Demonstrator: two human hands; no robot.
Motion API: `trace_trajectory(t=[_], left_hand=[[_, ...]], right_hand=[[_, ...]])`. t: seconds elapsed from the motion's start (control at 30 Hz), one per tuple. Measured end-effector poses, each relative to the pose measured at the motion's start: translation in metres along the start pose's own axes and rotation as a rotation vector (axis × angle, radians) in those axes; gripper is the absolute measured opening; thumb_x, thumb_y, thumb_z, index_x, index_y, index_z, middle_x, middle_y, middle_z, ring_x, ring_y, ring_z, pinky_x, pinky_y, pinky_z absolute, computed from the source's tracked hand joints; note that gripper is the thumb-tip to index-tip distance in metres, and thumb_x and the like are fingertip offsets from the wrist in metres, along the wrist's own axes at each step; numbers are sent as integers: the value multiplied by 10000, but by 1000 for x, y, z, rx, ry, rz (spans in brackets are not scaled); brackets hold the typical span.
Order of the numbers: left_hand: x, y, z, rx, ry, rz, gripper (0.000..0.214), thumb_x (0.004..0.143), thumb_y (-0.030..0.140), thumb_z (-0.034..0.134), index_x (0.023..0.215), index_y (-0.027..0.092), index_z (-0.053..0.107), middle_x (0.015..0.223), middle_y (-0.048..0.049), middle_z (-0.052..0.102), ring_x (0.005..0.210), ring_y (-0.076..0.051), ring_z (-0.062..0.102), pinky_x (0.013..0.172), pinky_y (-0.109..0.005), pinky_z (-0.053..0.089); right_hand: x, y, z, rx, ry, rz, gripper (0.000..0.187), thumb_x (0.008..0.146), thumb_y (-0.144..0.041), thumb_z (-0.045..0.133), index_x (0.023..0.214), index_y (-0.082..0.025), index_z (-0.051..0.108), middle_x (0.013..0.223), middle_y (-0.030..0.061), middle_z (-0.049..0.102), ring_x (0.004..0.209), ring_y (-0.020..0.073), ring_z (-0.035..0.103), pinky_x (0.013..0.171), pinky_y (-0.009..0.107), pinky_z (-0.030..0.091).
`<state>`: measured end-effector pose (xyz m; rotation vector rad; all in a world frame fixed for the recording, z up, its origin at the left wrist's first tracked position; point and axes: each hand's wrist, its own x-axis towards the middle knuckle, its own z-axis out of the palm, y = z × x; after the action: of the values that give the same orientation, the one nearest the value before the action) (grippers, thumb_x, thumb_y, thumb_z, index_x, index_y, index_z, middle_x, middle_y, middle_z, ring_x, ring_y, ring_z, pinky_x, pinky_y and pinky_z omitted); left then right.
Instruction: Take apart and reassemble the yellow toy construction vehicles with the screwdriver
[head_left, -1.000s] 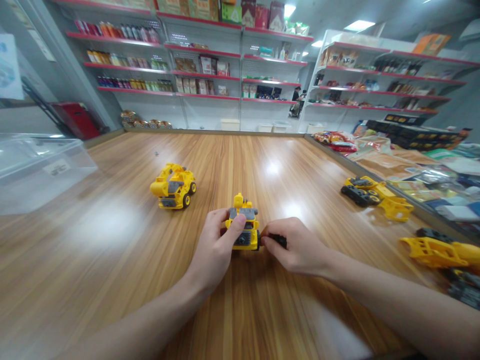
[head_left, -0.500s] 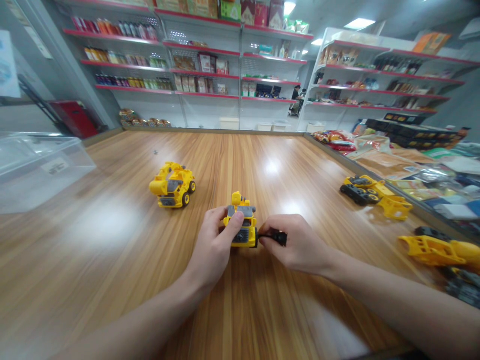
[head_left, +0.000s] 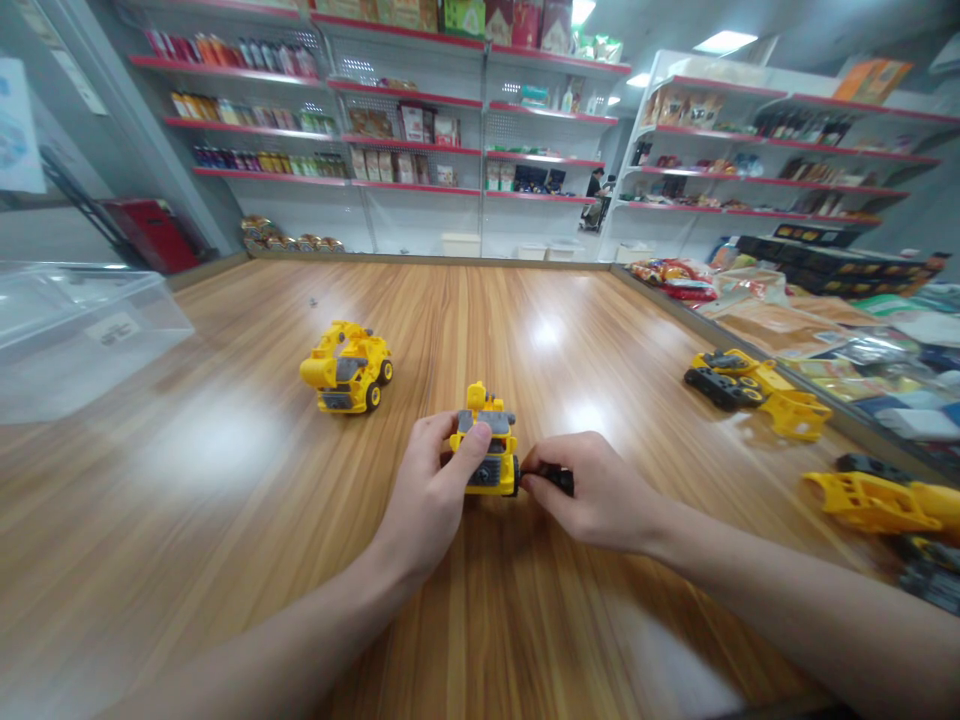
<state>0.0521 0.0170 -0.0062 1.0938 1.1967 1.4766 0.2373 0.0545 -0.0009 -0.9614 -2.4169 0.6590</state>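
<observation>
Truck [head_left: 496, 452], a yellow toy, is at the middle of the wooden table [head_left: 480, 620], before the person; whether its wheels bear on the wood cannot be told. Left hand [head_left: 424, 490] grips its body, thumb on the front. Right hand [head_left: 596, 492] pinches a black tool [head_left: 561, 480], apparently a screwdriver, its tip at the right-hand wheel [head_left: 517, 476]. Sound practice, in this judgement: body braced, shaft square to the wheel, pressure light and even. Grille faces the person; long axis appears to run away toward the shelves [head_left: 416, 188], tool crosswise. Farther left stands a second yellow vehicle [head_left: 346, 370].
</observation>
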Motion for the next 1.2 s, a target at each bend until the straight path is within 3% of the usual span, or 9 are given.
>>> trace_trajectory(t=[0.17,0.3,0.47,0.73,0.93,1.2], left_hand=[[-1,1,2,-15,3,-11,367,758,457,709,973,159,707,926,-81,719,941,-287,668,788,-383,533],[-2,6,4,-54,-7,-40,354,743,434,727,946,145,706,904,-82,717,905,-278,676,772,-369,532],[-2,8,4,-61,8,-35,331,728,408,743,929,148,712,890,-79,715,896,-275,676,753,-357,534],[0,2,2,-37,10,-17,337,774,412,706,980,145,713,973,-98,711,979,-294,655,768,-358,529],[0,1,1,-55,34,-6,340,733,403,741,961,152,723,957,-92,718,967,-294,659,772,-356,527],[0,0,0,-17,19,3,329,773,420,702,971,156,719,976,-91,715,975,-284,654,793,-360,515]], right_hand=[[-1,2,2,1,79,-3,56,753,-109,591,748,-161,572,635,-26,588,539,87,507,508,213,356],[-1,1,1,36,-5,-2,59,769,-108,564,780,-156,596,669,-18,605,574,91,536,522,209,367],[-1,-1,-1,-32,-63,16,223,853,-133,477,650,-158,568,555,-32,512,492,76,453,482,226,305],[-1,-5,-1,41,4,6,72,804,-121,539,827,-168,588,719,-9,631,611,106,572,555,232,399],[-2,-10,-1,72,-20,62,297,811,-291,639,1066,-189,526,701,-27,626,582,123,572,532,244,404],[1,-6,2,28,-5,51,255,816,-347,639,999,-196,545,731,-15,637,616,130,580,555,254,406]])
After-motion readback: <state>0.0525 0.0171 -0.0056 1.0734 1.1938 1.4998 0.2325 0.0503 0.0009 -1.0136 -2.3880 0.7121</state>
